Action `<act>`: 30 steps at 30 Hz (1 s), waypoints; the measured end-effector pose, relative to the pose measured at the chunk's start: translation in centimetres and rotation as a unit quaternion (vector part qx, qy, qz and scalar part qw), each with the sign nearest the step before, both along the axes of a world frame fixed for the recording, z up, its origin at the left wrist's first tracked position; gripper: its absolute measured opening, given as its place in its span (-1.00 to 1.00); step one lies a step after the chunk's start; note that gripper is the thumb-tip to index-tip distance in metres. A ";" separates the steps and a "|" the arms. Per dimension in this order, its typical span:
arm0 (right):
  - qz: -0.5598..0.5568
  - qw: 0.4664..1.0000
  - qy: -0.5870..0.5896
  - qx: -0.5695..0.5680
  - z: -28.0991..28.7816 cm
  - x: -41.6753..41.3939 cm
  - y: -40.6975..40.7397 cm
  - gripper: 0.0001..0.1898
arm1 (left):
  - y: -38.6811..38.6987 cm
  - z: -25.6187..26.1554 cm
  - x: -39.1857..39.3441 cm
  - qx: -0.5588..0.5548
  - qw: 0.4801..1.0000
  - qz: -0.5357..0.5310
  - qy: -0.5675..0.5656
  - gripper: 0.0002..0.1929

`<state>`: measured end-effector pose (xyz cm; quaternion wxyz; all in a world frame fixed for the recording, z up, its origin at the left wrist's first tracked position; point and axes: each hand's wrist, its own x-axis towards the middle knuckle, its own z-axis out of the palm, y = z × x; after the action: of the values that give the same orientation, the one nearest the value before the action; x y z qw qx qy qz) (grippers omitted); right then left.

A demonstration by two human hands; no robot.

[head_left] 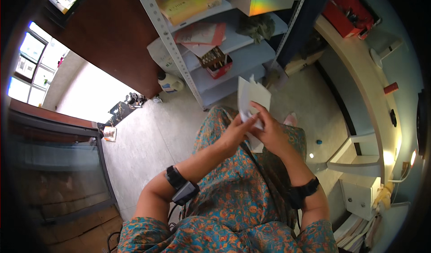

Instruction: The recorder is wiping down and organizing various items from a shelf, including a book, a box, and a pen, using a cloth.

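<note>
A few white paper sheets or a thin folded booklet [262, 93] stand tilted above my lap, their leaves slightly spread at the top. My left hand [235, 133] grips them near the lower part, with its thumb over the front. From the other side, my right hand [273, 135] also has hold of the papers, and its index finger lies across the front page. The hands meet at the fingers, which hide part of the sheets. A lower end of the paper [257, 145] shows beneath them, over the patterned cloth on my legs.
In front stands a metal shelf unit [232, 46] with paper packs, a white box [261, 0] and a red box [220, 69]. A white jug [170, 83] sits on the floor beside it. A curved desk [367, 71] runs along the right; a glass door [64, 172] is at left.
</note>
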<state>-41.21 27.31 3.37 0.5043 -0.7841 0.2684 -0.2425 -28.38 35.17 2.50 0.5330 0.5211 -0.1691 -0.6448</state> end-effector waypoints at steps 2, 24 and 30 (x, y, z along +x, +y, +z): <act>0.018 1.000 0.007 0.018 0.2 0.7 0.6 -0.40 | 0.7 -0.4 0.8 -0.007 0.998 0.011 0.059 -0.65; 0.101 0.985 0.028 0.138 -1.4 1.7 1.1 -0.84 | 2.4 -3.5 2.8 -0.034 0.981 0.090 0.169 -0.64; 0.021 0.993 0.043 0.104 -0.4 1.3 -1.2 -0.88 | 2.2 -3.0 3.6 -0.041 0.977 0.119 0.175 -0.55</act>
<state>-39.87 26.13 3.01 0.5759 -0.7427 0.2969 -0.1689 -24.75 37.39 -0.45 0.6481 0.3943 -0.0369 -0.6505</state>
